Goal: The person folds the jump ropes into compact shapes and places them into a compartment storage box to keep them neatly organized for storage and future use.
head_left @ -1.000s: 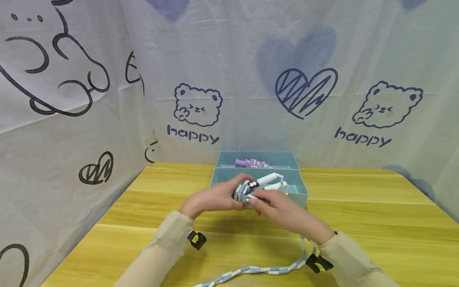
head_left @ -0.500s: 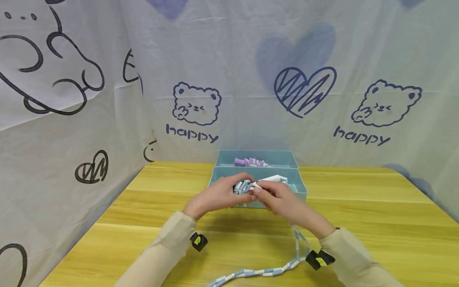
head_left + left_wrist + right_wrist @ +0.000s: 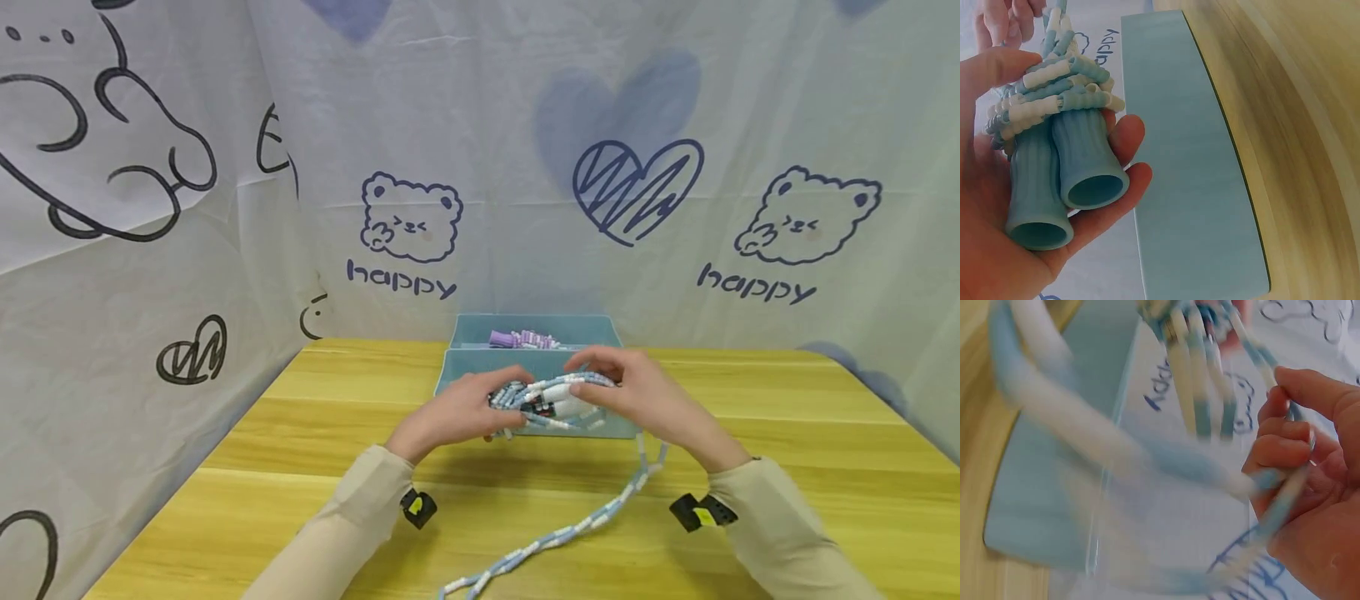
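Observation:
My left hand grips a jump rope with two ribbed blue handles, side by side, their flared hollow ends facing the left wrist camera. Blue and white beaded rope is wound round the handles. White tubes with black bands stick out of the bundle to the right. My right hand, raised at the right of the bundle, has its fingers curled round a length of the beaded rope; a blurred loop hangs from it in the right wrist view. The doubled tail of rope trails down over the table.
Behind the hands stands a light blue box. A second blue box behind it holds a purple handle with purple and white beads. A printed cloth hangs behind the wooden table.
My right hand has moved away from the left, up and to the right, drawing out a stretch of beaded rope. The tail on the table has shifted. The left hand has stayed nearly still.

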Available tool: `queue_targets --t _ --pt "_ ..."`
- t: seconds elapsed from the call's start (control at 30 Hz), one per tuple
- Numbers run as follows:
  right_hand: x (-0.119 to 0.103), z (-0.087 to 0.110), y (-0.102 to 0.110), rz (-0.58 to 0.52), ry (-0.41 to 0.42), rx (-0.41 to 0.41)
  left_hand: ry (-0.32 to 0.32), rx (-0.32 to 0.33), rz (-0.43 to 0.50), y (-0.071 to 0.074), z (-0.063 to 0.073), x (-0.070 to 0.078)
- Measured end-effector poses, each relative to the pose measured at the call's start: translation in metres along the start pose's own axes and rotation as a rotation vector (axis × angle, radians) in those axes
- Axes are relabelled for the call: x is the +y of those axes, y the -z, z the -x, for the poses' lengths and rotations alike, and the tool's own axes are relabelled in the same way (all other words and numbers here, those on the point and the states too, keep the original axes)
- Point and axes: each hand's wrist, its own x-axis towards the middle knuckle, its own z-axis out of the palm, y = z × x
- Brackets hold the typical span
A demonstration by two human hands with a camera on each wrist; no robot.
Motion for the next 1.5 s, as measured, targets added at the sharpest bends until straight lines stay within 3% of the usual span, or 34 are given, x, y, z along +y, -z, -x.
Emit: queue_targets --t 0.23,0.37,0.53,0.7,0.83,0.93,1.1,1.23,1.37,1.5 --pt "0.017 0.001 0.025 0.050 -0.043 0.086 -0.009 0.002 0.012 0.005 0.002 0.000" --pt "0.031 -0.001 0.028 0.057 -0.089 0.082 -0.031 -0.036 0.047 0.004 0.001 0.002" --pt "0.045 -0.001 0.027 -0.055 -0.185 0.043 -0.113 -0.127 0.083 -0.001 0.002 0.006" --pt "0.055 0.000 0.025 -0.211 -0.260 0.025 -0.207 -0.169 0.129 0.001 0.003 0.012" --pt "0.059 0.002 0.022 -0.269 -0.240 0.033 -0.199 -0.121 0.185 0.004 0.003 0.010" --pt "0.057 0.002 0.018 -0.202 -0.191 0.015 -0.142 -0.028 0.177 0.006 0.002 0.005" --pt "0.042 -0.002 0.007 0.040 -0.113 -0.121 -0.050 0.076 0.173 0.010 0.000 0.001" --pt "0.019 -0.003 -0.003 0.097 -0.044 -0.288 -0.024 0.094 0.160 0.012 0.000 0.002" --pt "-0.006 0.003 -0.011 0.155 0.001 -0.431 -0.023 0.114 0.056 0.011 0.001 0.005" --pt "-0.026 0.008 -0.020 0.211 0.022 -0.482 -0.044 0.140 -0.037 0.007 0.001 0.010"
